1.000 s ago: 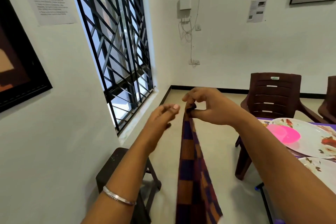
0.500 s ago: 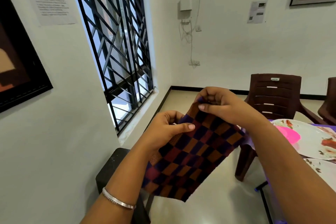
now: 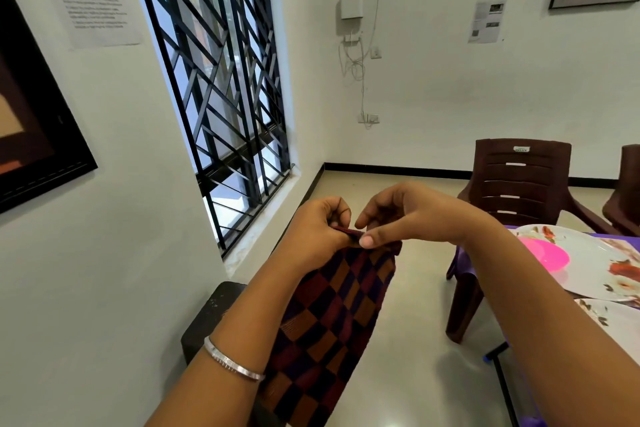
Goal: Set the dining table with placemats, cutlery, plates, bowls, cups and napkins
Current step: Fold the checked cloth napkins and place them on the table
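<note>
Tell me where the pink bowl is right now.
In the head view the pink bowl sits at the right edge, on a flowered white plate on the table, just in front of the brown chair.

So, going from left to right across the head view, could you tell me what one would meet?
Dark framed picture → barred window → left hand → checked napkin → right hand → brown chair → pink bowl → floral plate.

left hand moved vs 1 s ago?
Yes. The left hand has shifted right, away from the window grille, to meet the right hand. It now pinches the top edge of the checked napkin, which it was not touching then.
</note>
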Demonstrator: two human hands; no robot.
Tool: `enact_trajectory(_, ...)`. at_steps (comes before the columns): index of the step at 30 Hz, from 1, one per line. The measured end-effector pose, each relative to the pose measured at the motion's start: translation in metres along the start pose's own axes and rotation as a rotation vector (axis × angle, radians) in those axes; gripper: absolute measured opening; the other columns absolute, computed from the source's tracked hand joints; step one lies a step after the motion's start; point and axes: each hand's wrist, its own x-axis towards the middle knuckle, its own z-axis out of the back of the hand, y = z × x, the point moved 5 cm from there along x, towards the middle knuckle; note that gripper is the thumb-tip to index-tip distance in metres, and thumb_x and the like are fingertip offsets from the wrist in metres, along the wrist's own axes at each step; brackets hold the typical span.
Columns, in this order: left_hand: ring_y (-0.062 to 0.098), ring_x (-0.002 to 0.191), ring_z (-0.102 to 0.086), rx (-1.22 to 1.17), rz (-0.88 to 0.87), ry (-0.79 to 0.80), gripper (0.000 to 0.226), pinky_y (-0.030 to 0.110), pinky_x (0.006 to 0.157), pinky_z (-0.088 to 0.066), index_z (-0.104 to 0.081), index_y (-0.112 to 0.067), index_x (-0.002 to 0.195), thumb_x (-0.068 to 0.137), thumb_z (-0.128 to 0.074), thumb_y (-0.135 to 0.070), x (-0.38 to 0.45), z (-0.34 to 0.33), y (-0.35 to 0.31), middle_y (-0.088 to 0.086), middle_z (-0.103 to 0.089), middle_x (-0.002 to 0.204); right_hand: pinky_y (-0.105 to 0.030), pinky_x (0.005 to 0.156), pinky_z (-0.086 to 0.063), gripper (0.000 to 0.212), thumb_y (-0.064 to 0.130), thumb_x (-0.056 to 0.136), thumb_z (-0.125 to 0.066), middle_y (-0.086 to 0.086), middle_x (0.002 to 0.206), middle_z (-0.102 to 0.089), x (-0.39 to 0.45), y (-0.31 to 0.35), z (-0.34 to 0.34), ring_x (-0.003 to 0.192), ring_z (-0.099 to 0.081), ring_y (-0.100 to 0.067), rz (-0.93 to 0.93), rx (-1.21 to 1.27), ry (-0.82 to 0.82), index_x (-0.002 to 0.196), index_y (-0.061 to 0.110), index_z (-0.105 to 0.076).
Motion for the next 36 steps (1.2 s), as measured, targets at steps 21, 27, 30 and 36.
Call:
enact_trajectory(21,0.022,0.072,-0.064,0.331,-0.002,0.032,0.029,0.045,0.071,-0.053,-0.070,-0.022,0.079,0.066,-0.085,-0.043,0.005,0.027,0.027,0.006,-0.068,0.075,-0.030,0.066,-0.054,0.027,0.019,0.077,-0.078,-0.006,0.075,-0.066,0.004,-0.042,0.058,0.068,-0.062,-0.016,-0.087,0.063,-0.601,0.064,0.019,-0.054)
enact_trajectory(27,0.012,0.070,-0.065,0.384,0.099,0.005,0.016,0.033,0.068,-0.055,-0.071,-0.030,0.071,0.067,-0.085,-0.037,0.010,0.049,0.044,-0.006,-0.068,0.070,-0.033,0.071,-0.056,0.022,0.020,0.076,-0.079,-0.002,0.082,-0.066,0.004,-0.071,0.060,0.078,-0.062,-0.019,-0.143,0.086,-0.675,0.078,0.017,-0.058)
enact_trajectory(30,0.009,0.071,-0.068,0.369,0.144,-0.014,0.012,0.028,0.065,-0.056,-0.075,-0.029,0.076,0.069,-0.085,-0.032,0.013,0.057,0.051,-0.008,-0.071,0.071,-0.035,0.076,-0.057,0.025,0.020,0.079,-0.077,0.000,0.094,-0.067,0.004,-0.079,0.063,0.088,-0.064,-0.018,-0.164,0.083,-0.686,0.099,0.019,-0.062)
enact_trajectory(36,0.016,0.079,-0.073,-0.204,0.168,-0.218,0.024,0.018,0.061,-0.055,-0.075,-0.010,0.093,0.071,-0.082,-0.014,0.011,0.079,0.052,0.003,-0.076,0.084,-0.021,0.065,-0.051,0.014,0.015,0.085,-0.070,0.000,0.093,-0.066,0.001,-0.087,0.072,0.087,-0.062,-0.013,-0.171,0.081,-0.681,0.098,0.020,-0.067)
